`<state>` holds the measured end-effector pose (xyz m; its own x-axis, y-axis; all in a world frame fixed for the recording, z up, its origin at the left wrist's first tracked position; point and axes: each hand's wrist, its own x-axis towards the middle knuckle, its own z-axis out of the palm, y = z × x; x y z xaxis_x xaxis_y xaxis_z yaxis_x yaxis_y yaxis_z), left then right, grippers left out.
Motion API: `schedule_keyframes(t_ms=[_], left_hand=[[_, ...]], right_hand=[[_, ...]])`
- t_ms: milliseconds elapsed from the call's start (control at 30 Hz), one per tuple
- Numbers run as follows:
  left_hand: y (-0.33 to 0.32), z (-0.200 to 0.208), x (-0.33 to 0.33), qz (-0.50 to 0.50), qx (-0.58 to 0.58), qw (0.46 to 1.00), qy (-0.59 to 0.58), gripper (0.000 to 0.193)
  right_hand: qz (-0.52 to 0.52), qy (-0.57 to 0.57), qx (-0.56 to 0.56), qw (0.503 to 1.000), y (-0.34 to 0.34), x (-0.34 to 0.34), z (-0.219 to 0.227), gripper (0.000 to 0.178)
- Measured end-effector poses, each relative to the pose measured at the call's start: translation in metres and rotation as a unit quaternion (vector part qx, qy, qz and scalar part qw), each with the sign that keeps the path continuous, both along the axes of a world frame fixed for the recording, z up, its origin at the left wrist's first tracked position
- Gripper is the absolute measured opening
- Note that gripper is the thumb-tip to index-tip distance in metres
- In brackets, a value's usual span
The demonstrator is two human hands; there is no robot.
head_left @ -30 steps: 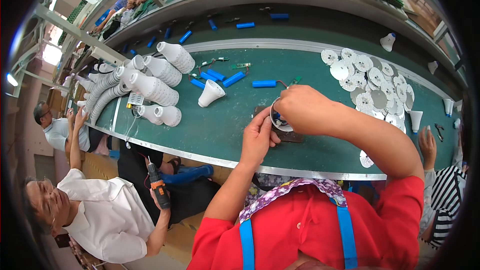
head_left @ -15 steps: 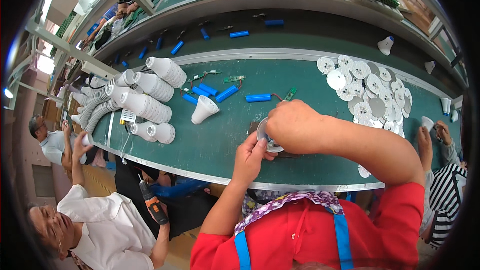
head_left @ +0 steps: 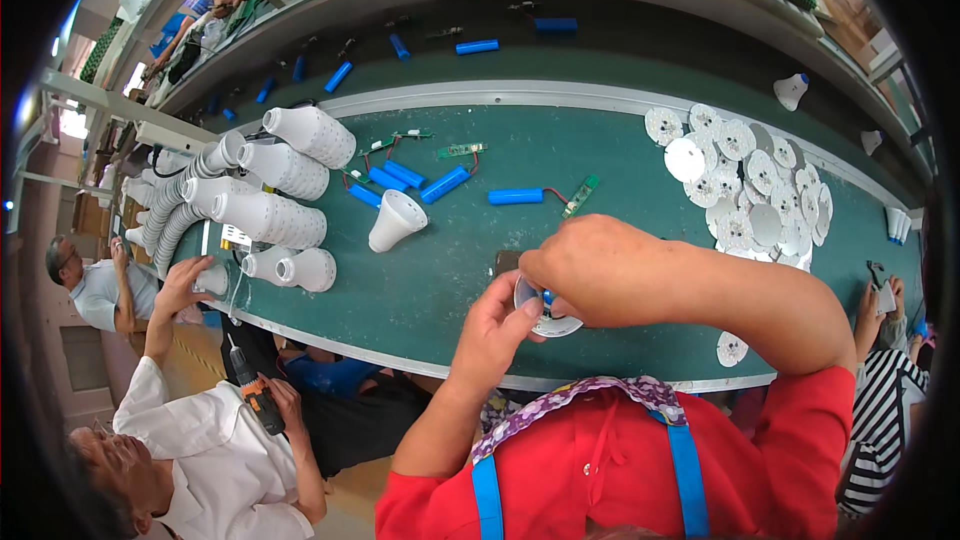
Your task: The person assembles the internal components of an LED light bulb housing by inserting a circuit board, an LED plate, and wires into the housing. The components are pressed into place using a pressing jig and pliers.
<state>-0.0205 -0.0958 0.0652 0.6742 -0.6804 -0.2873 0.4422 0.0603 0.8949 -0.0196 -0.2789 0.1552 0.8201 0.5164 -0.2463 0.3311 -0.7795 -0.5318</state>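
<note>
Near the front edge of the bench, my left hand (head_left: 492, 328) is closed around a white, cone-shaped lamp housing (head_left: 521, 292). My right hand (head_left: 592, 268) bends over its mouth with curled fingers, and what they pinch is hidden behind the hand. A bit of a blue cylindrical battery (head_left: 548, 297) shows between the hands. Beneath the right fingers sits a white round plate (head_left: 562, 327) with small parts on it, partly covered. Beyond my hands lies another blue battery (head_left: 516, 197), wired to a small green circuit board (head_left: 581, 196).
Stacked white housings (head_left: 268, 220) stand at left, with a single housing (head_left: 397, 221) nearer. A pile of round white plates (head_left: 762, 185) lies at right. More batteries rest on the far belt (head_left: 660, 75). A co-worker at left holds a drill (head_left: 256, 395); another works at far right.
My hands stay together at the housing, and blue now shows between them. The left co-worker's hand has brought a white housing to the bench edge, and the drill has shifted left. The view has shifted slightly.
</note>
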Motion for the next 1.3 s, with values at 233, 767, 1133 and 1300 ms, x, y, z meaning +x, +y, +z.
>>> schedule_keyframes(t_ms=[233, 767, 1133, 1300], left_hand=[[-0.008, 0.014, 0.012, -0.009, 0.040, 0.996, 0.082, 0.037], [-0.008, 0.015, 0.010, -0.007, -0.013, 0.991, 0.129, 0.040], [-0.007, 0.016, 0.009, 0.005, -0.026, 0.992, 0.123, 0.036], [-0.003, 0.011, 0.009, -0.001, -0.005, 0.994, 0.105, 0.037]], right_hand=[[-0.061, -0.009, 0.115, 0.991, -0.017, 0.003, 0.001, 0.023], [-0.097, -0.183, 0.177, 0.962, -0.022, -0.024, -0.015, 0.014], [0.072, -0.228, -0.062, 0.969, -0.008, -0.006, -0.008, 0.032], [0.072, -0.220, -0.052, 0.971, -0.010, -0.008, -0.011, 0.032]])
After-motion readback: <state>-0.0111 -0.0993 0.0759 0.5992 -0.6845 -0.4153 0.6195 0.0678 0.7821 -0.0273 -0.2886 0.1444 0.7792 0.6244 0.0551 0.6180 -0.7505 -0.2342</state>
